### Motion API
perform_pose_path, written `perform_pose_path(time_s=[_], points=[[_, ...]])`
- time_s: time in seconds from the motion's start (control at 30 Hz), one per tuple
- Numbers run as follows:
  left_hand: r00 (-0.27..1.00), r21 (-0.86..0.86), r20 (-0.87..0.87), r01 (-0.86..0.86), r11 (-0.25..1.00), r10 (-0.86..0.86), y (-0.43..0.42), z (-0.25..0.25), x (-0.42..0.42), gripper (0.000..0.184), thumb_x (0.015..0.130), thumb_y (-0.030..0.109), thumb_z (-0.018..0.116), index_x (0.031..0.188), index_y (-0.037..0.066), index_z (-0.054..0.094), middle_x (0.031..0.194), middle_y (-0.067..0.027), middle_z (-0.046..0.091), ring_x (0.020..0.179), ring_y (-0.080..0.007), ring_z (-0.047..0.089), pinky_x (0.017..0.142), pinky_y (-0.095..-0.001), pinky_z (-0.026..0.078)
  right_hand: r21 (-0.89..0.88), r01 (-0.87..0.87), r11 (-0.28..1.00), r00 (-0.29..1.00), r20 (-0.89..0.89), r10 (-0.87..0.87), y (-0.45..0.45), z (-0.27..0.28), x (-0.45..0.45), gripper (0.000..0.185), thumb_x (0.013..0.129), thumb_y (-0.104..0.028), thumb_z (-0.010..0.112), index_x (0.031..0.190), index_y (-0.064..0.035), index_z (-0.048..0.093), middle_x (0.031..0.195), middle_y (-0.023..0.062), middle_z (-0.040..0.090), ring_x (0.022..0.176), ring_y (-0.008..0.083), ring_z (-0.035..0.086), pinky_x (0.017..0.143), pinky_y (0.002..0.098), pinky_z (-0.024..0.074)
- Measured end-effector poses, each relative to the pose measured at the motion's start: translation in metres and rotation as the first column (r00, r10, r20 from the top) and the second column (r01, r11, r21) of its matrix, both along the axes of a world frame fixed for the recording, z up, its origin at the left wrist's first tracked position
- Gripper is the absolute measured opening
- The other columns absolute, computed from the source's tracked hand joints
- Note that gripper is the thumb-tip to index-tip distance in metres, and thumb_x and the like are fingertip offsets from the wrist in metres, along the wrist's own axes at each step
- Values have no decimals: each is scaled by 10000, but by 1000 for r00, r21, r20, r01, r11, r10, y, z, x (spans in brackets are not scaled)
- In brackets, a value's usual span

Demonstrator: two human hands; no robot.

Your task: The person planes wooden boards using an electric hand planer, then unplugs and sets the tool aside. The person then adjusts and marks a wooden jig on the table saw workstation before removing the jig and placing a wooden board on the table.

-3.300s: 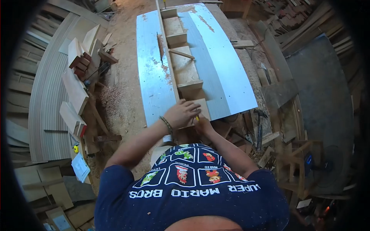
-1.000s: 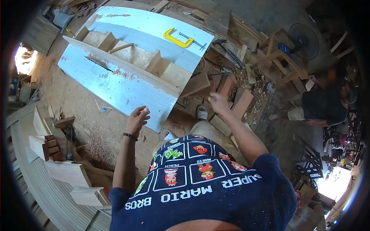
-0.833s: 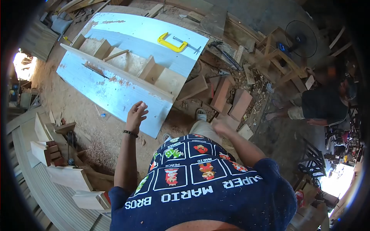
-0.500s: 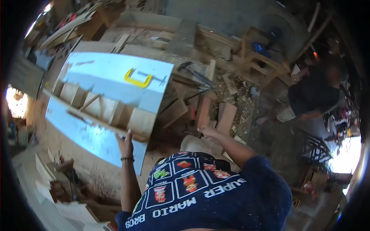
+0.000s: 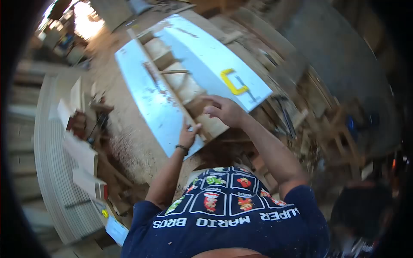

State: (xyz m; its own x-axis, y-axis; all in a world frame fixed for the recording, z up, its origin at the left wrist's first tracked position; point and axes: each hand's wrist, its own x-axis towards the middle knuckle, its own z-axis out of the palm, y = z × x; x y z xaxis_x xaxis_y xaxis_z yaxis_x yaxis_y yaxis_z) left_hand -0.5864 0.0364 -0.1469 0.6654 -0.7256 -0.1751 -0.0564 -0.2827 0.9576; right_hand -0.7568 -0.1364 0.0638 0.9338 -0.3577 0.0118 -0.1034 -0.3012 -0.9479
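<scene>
A wooden frame [image 5: 167,84] with several compartments lies on a glossy light-blue sheet [image 5: 148,114]. At its near end my left hand [image 5: 188,136] is closed loosely around the long side rail, with the thumb on the inner side. My right hand [image 5: 228,112] is over the near compartments, its fingers bent inward. Whatever those fingers hold, if anything, is too small or blurred to make out. A yellow C-clamp [image 5: 232,82] rests on the sheet to the right of the frame.
A hammer [image 5: 285,116] lies among wood scraps to the right of the sheet. Stacked grooved panels [image 5: 53,163] and cut boards [image 5: 79,150] stand at the left. A person in dark clothing [image 5: 361,210] is at the lower right. Sawdust covers the ground.
My right hand has moved from the wood blocks to above the frame. My left hand stays at the frame's near end. The view has turned toward the left.
</scene>
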Motion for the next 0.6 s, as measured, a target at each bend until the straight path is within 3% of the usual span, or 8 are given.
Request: perform_pose_path(time_s=[0.03,0.13,0.23,0.3,0.37,0.4,0.5,0.6], points=[[992,-30,-117,44,999,-47,1,64,-21,1037,834,416,748,1524,-13,104,1306,-345,498,1188,-323,548,908,-360,503,-171,53,984,997,-54,-63,9,-10,7,547,946,-321,596,1398,-47,455,985,134,660,863,200,643,809,326,517],[1000,82,9,25,996,-26,4,35,-20,917,911,482,624,1537,40,120,1333,-311,506,1191,-308,558,978,-396,453,-323,43,946,956,-261,-133,31,-90,15,616,922,-423,573,1358,0,473,1264,276,561,1185,397,543,1016,430,427],[926,82,-373,100,992,-63,31,42,-30,812,954,572,475,1514,36,237,1373,-241,514,1251,-346,515,1022,-371,410,-191,-47,980,917,-398,-33,57,-132,23,618,937,-456,525,1332,17,479,1301,293,531,1217,430,511,1028,453,413],[968,32,-201,162,986,-153,54,-3,-33,786,936,578,489,1485,41,321,1413,-211,486,1276,-359,489,1049,-402,379,-149,-95,984,893,-450,18,64,-149,23,600,948,-455,501,1300,30,493,1283,300,538,1181,446,530,999,466,433],[778,504,388,270,821,-494,81,10,-42,760,886,506,588,1471,76,359,1482,-183,410,1355,-341,406,1099,-483,309,-274,-220,936,857,-513,51,68,-156,29,462,953,-373,495,1203,13,536,1221,310,557,1091,457,568,917,493,469],[685,650,351,312,693,-638,89,35,-45,780,819,429,674,1466,119,371,1551,-147,303,1428,-346,286,1125,-566,235,-399,-327,857,867,-488,103,68,-156,30,389,948,-324,492,1155,1,547,1185,310,566,1051,454,580,879,498,479],[648,645,478,200,738,-593,113,16,-56,819,771,365,733,1468,152,359,1568,-127,265,1444,-354,242,1121,-606,224,-604,-384,698,919,-322,227,64,-162,25,281,931,-220,495,1134,-39,567,1112,279,597,982,435,599,821,483,501],[686,618,489,165,769,-540,120,5,-57,867,778,364,730,1503,155,302,1589,-106,220,1462,-347,191,1158,-562,177,-340,-234,911,967,-181,181,71,-144,27,384,977,-234,445,1278,-2,504,1208,226,594,1084,373,594,923,421,468]])
